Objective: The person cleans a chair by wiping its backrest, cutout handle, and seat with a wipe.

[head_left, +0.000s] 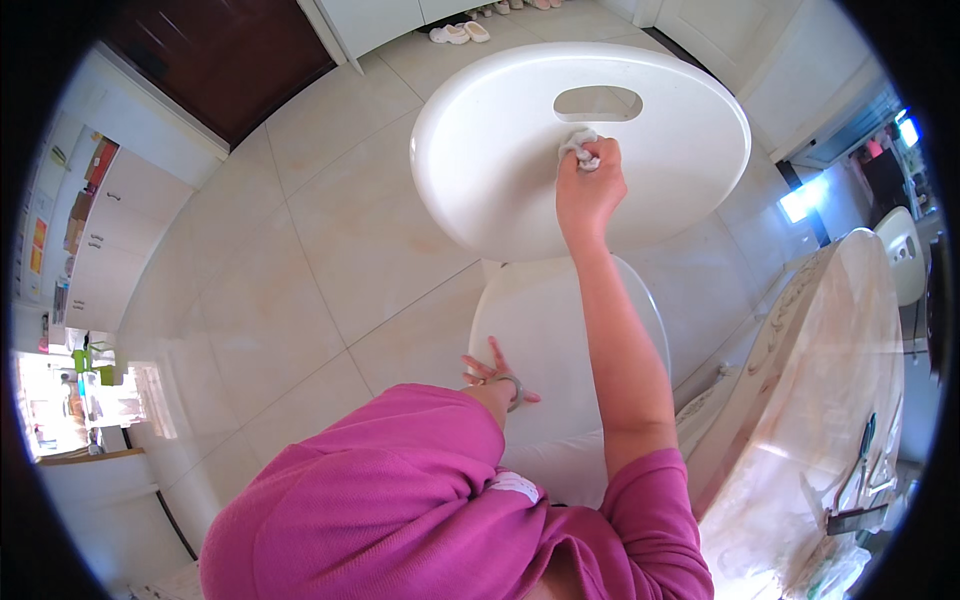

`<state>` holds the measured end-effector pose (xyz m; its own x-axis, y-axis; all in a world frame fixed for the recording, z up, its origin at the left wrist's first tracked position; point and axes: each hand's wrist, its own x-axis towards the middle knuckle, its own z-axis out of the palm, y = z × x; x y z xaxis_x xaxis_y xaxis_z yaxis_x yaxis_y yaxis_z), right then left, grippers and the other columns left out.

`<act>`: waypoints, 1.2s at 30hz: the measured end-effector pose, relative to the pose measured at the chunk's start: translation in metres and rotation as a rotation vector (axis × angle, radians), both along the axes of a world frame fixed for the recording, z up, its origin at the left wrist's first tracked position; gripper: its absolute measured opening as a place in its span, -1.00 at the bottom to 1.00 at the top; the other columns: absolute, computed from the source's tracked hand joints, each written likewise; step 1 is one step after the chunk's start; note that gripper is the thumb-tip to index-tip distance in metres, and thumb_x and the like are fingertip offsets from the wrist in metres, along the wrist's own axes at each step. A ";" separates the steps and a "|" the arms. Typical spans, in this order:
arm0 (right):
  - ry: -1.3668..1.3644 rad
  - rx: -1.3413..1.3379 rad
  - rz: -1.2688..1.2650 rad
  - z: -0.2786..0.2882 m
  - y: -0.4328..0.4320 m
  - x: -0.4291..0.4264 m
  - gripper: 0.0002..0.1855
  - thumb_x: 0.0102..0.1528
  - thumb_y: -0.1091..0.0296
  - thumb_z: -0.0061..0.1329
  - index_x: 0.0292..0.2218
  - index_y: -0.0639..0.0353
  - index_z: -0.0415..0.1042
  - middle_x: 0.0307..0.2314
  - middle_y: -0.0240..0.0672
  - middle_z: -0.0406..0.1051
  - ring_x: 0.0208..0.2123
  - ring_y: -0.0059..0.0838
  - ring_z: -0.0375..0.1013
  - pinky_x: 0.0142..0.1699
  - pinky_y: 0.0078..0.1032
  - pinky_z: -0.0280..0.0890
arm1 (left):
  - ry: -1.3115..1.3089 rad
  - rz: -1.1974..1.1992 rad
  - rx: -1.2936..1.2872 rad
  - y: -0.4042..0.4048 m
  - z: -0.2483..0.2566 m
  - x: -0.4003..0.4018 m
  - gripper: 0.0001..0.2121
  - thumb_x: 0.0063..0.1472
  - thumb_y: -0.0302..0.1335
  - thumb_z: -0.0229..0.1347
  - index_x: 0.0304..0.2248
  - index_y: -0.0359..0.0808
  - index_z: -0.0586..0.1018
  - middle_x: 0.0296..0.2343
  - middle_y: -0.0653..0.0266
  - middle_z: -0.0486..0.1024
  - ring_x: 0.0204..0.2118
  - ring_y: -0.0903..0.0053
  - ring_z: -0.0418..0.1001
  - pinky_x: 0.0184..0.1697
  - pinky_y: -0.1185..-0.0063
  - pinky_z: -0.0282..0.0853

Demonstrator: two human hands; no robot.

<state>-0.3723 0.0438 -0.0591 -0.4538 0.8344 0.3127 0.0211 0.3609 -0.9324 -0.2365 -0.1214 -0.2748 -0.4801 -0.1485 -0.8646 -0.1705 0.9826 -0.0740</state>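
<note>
A glossy white chair with an oval backrest [487,150] stands before me, a rounded slot cut near the backrest's top. My right hand [592,187] grips a crumpled pale cloth [579,146] and presses it against the inner face of the backrest, just below the slot. Lower down, my left hand [495,375] rests with spread fingers on the left part of the white seat [540,322]; a bangle [515,394] circles its wrist. No object shows in the left hand.
At the right is a table with a marbled top [817,360], bearing scissors [866,442] and a plastic bag [840,574]. White clogs [459,33] lie on the tiled floor by a white cabinet [375,22]. Another white chair [900,255] stands beyond the table.
</note>
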 end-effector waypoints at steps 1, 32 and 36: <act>-0.063 0.176 0.024 -0.008 0.005 0.002 -0.83 -0.14 0.66 -0.10 -0.44 0.22 0.25 -0.42 -0.22 0.33 -0.37 -0.24 0.34 -0.25 -0.41 0.25 | 0.011 -0.004 0.018 0.001 0.003 0.000 0.42 -0.49 -0.01 0.37 -0.06 0.25 -0.79 0.03 -0.10 -0.83 0.18 0.06 -0.62 0.19 0.18 -0.38; -0.204 1.213 0.030 0.044 0.090 0.036 -0.75 -0.26 0.65 -0.12 -0.48 0.07 0.30 -0.50 -0.47 0.40 -0.30 -0.40 0.33 -0.19 -0.41 0.11 | -0.213 -0.255 -0.266 0.001 -0.023 -0.001 0.24 -0.41 0.25 0.16 0.09 0.16 -0.52 0.12 0.10 -0.65 0.12 0.10 -0.83 -0.05 -0.25 -0.60; -0.112 1.063 -0.146 0.051 0.089 0.043 -0.73 -0.28 0.67 -0.14 -0.47 0.10 0.32 -0.49 -0.46 0.42 -0.30 -0.38 0.33 -0.23 -0.43 0.12 | -0.007 0.022 0.017 0.001 0.007 -0.002 0.40 -0.49 0.07 0.33 -0.02 0.22 -0.75 0.05 -0.11 -0.80 0.17 0.08 -0.68 0.16 0.08 -0.42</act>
<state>-0.3291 0.1331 -0.0082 -0.4431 0.2084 0.8719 0.1949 0.9717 -0.1332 -0.2383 -0.1207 -0.2674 -0.4705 -0.1445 -0.8705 -0.1919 0.9796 -0.0589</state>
